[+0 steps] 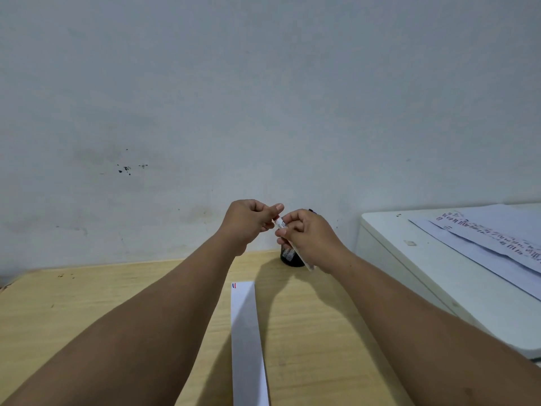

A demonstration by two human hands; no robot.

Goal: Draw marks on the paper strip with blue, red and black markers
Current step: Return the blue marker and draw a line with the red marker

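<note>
A long white paper strip (247, 341) lies on the wooden desk, running away from me, with a short blue mark and a red mark at its far left corner. Both hands are raised above the desk's far edge. My right hand (310, 238) grips the white barrel of a red marker (280, 223). My left hand (248, 222) pinches the marker's red end, where the cap sits; the cap itself is mostly hidden by the fingers. A black mesh pen holder (291, 257) stands behind my right hand, with a blue marker tip (312, 211) poking above it.
The light wooden desk (87, 303) meets a grey-white wall at the back. A white cabinet or appliance (424, 273) stands at the right, higher than the desk, with printed paper sheets (491, 238) on top.
</note>
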